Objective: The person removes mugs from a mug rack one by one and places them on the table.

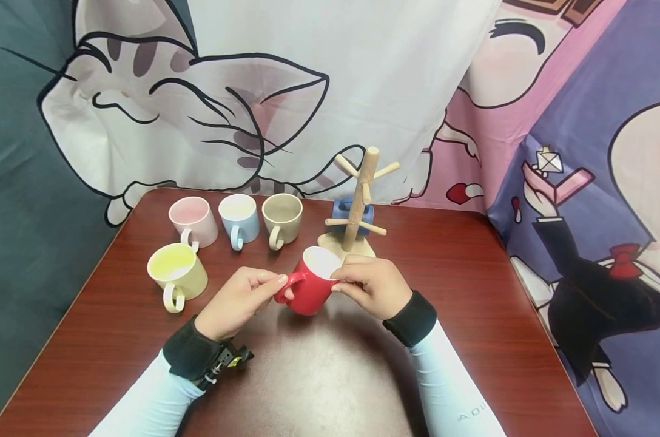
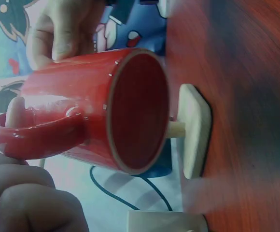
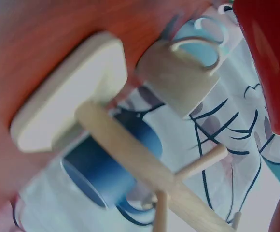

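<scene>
A red mug (image 1: pixel 310 292) with a white inside is held in both hands, raised off the table in the left wrist view. My left hand (image 1: pixel 237 305) pinches its handle (image 2: pixel 43 140), and a fingertip pokes through the loop. At the rim's other side, my right hand (image 1: pixel 378 287) grips the mug between thumb and fingers. Just behind stands a wooden mug tree (image 1: pixel 369 164) with several pegs. A blue mug (image 3: pixel 99 166) is at the lower part of its post; in the head view the post partly covers it, and I cannot tell whether it hangs on a peg.
Left of the tree are a beige mug (image 1: pixel 286 221), a light blue mug (image 1: pixel 241 220) and a pink mug (image 1: pixel 199 221) in a row. A yellow mug (image 1: pixel 185 282) stands nearer on the left. The brown table (image 1: pixel 472 340) ends against printed cloth (image 1: pixel 363 73).
</scene>
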### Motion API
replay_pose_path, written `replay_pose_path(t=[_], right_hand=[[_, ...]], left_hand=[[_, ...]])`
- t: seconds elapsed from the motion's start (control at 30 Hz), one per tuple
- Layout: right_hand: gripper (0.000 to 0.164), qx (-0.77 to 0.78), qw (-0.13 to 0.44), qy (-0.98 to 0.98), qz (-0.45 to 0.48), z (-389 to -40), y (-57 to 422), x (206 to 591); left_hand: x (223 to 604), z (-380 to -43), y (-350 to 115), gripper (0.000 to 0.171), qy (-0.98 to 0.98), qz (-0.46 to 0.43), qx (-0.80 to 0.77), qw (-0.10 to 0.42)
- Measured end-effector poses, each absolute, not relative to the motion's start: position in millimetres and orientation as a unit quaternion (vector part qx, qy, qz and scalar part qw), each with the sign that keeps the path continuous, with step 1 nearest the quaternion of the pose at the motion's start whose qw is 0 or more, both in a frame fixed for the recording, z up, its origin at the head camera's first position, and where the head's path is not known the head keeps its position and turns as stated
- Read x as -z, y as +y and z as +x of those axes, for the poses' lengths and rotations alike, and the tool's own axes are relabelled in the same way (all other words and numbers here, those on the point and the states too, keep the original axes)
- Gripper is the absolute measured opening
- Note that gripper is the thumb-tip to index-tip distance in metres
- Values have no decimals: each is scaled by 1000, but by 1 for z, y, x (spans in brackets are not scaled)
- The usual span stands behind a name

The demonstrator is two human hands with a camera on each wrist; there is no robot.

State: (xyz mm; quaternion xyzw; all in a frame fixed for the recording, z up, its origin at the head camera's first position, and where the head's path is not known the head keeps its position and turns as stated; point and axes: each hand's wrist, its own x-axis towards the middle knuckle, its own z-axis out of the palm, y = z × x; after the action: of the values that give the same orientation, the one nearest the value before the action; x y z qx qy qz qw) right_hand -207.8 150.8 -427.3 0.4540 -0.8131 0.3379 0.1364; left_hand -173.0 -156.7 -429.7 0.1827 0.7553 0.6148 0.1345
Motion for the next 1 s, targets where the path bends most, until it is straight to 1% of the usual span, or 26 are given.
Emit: replay_pose_path(t=[0.07, 0.17, 0.33, 0.47, 0.57, 0.67, 0.73, 0.87, 1.0], right_hand=[[18, -296, 159, -819, 466, -206, 149, 423], [18, -256, 171, -826, 472, -204, 146, 418], [18, -216, 167, -835, 477, -200, 141, 415], [17, -205, 166, -836, 481, -199, 139, 415], [16, -213, 164, -839, 473, -199, 137, 417], [19, -241, 162, -845, 449, -201, 137, 422], [22, -288, 164, -841, 427, -204, 138, 426], [19, -413, 201, -811, 362, -215, 145, 433], [15, -509, 237, -783, 268, -220, 156, 431]], left_hand=[[432, -175, -157, 28, 769, 178, -600, 133], [435, -178, -157, 28, 779, 185, -585, 127], [438, -182, -157, 25, 794, 199, -561, 121], [440, -182, -157, 23, 785, 200, -571, 132], [441, -178, -155, 23, 756, 188, -610, 144], [442, -174, -152, 24, 722, 160, -656, 150], [443, -172, -150, 24, 710, 145, -674, 141], [446, -168, -149, 25, 689, 108, -707, 112], [449, -164, -152, 25, 657, 60, -747, 81]])
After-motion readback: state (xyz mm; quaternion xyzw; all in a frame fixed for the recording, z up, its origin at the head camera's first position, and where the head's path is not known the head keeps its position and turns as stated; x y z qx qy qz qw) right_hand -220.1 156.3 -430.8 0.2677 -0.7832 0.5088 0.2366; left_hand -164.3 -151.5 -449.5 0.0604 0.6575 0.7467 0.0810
